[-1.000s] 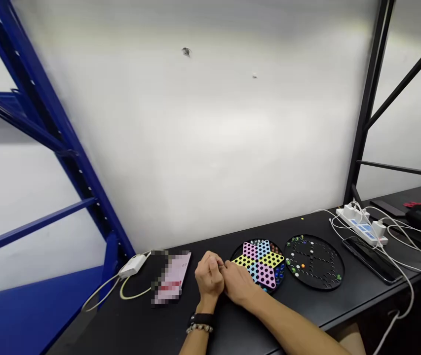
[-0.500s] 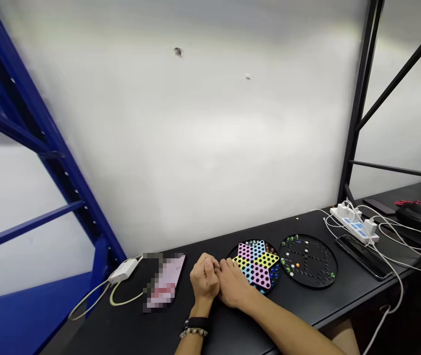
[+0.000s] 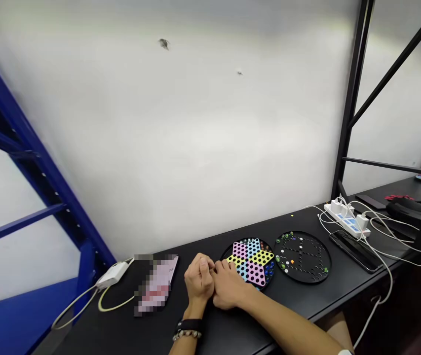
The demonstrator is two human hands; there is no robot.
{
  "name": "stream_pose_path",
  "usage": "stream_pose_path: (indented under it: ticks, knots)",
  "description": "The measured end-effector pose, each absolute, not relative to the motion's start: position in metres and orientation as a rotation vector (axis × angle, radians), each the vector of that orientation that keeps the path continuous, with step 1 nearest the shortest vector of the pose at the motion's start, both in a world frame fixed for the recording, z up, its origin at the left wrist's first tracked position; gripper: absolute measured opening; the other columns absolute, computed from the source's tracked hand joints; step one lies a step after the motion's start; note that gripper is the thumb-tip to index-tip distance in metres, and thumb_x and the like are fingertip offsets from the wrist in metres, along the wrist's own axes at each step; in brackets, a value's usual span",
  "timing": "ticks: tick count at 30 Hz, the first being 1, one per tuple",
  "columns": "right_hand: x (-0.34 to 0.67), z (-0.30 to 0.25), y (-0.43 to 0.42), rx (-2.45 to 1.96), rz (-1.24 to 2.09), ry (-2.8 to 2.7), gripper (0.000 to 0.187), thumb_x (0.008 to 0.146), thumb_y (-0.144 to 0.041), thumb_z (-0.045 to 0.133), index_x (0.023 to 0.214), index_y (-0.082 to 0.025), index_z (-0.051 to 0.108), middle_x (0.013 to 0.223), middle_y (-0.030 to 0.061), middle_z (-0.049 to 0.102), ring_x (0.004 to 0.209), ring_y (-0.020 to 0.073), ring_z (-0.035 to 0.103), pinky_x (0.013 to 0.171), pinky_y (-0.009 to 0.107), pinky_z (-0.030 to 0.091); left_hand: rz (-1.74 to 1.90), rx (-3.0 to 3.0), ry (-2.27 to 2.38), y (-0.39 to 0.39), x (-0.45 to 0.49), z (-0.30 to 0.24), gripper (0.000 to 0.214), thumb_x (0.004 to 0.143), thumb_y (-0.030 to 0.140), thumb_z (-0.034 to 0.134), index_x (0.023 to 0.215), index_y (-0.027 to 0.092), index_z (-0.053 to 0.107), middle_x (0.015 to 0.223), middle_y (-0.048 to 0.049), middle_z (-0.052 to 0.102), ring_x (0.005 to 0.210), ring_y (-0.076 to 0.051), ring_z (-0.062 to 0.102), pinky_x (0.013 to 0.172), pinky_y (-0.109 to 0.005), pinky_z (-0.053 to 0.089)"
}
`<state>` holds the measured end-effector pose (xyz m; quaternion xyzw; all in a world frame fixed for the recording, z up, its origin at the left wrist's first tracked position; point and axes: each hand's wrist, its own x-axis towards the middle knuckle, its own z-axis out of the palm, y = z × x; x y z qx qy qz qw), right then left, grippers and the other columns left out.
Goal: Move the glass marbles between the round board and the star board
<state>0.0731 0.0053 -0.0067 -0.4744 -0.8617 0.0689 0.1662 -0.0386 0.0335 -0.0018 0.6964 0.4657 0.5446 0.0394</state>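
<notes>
My left hand (image 3: 198, 278) is raised at the table's middle, its fingers curled into a fist. Against it rests my right hand (image 3: 229, 287), fingers bent and meeting the left hand's fingers. Whatever lies between them, if anything, is hidden. Just right of my hands, partly covered by the right one, lies a round Chinese checkers board (image 3: 256, 273) with a coloured star and marbles around its rim. Beside it is a round black game board (image 3: 312, 261) with a few green and white marbles and a small orange die (image 3: 292, 262).
A pink blurred packet (image 3: 158, 286) and a white adapter (image 3: 113, 275) with cables lie on the left. On the right are a black phone (image 3: 356, 250) and a white power strip (image 3: 347, 221) with tangled cords. Blue and black metal frames stand at either side.
The whole view has shifted, so everything sits slightly further left. My hands stay together in nearly the same pose beside the star board.
</notes>
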Motion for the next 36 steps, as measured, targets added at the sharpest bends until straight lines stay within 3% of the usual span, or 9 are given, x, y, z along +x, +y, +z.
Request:
stream_pose_path:
  ticks: [5,8,12,19,27,32,36]
  knots:
    - [0.120,0.005,0.012,-1.381,0.225,-2.204,0.040,0.085,-0.018,0.045,0.125,-0.018,0.050,0.129,0.0141,0.051,0.118,0.0281,0.044,0.097,0.046,0.037,1.139,2.199,1.589,0.036,-0.035,-0.010,0.030,0.093,0.040,0.037,0.087,0.024,0.062,0.095,-0.0041,0.065,0.092,-0.023,0.060,0.083,-0.037,0.047]
    - [0.188,0.011,0.035,-1.707,0.177,-1.855,0.034,0.089,-0.015,0.038,0.120,-0.021,0.053,0.124,0.0123,0.054,0.112,0.0262,0.047,0.093,0.041,0.038,0.818,2.262,1.635,0.035,-0.033,-0.019,0.028,0.090,0.039,0.043,0.108,0.028,0.062,0.113,-0.0048,0.062,0.107,-0.025,0.056,0.092,-0.042,0.045]
    - [0.285,0.004,0.060,-2.158,0.108,-1.604,0.035,0.087,-0.014,0.045,0.120,-0.019,0.056,0.121,0.0138,0.054,0.112,0.0283,0.049,0.087,0.037,0.038,0.722,2.285,1.614,0.033,-0.032,-0.024,0.033,0.093,0.038,0.038,0.118,0.030,0.058,0.121,-0.0060,0.056,0.115,-0.025,0.053,0.099,-0.045,0.041]
    - [0.343,-0.019,0.049,-2.107,0.164,-1.749,0.027,0.091,-0.013,0.041,0.101,-0.018,0.065,0.108,0.0081,0.058,0.091,0.0161,0.059,0.073,0.025,0.038,0.710,2.243,1.620,0.035,-0.029,-0.022,0.033,0.093,0.043,0.039,0.118,0.031,0.058,0.122,-0.0054,0.055,0.116,-0.026,0.052,0.101,-0.048,0.038]
    - [0.341,-0.029,0.052,-1.845,0.169,-1.847,0.020,0.084,-0.013,0.048,0.091,-0.018,0.067,0.094,0.0064,0.064,0.086,0.0172,0.061,0.073,0.025,0.042,0.788,2.193,1.586,0.030,-0.028,-0.018,0.029,0.093,0.041,0.041,0.112,0.031,0.061,0.119,-0.0041,0.058,0.114,-0.025,0.053,0.101,-0.049,0.038]
    - [0.283,-0.016,0.047,-1.506,0.346,-1.509,0.013,0.080,-0.025,0.055,0.083,-0.018,0.066,0.082,0.0043,0.068,0.072,0.0173,0.064,0.071,0.029,0.050,1.125,1.925,1.556,0.042,-0.035,-0.025,0.033,0.095,0.042,0.036,0.103,0.028,0.065,0.111,-0.0032,0.064,0.109,-0.024,0.057,0.099,-0.045,0.044]
    - [0.186,-0.001,0.029,-1.218,0.544,-1.653,0.007,0.080,-0.023,0.060,0.081,-0.019,0.066,0.087,0.0037,0.068,0.078,0.0164,0.066,0.065,0.024,0.051,1.262,1.844,1.555,0.050,-0.040,-0.029,0.039,0.095,0.042,0.028,0.099,0.024,0.063,0.106,-0.0047,0.065,0.107,-0.023,0.060,0.098,-0.041,0.047]
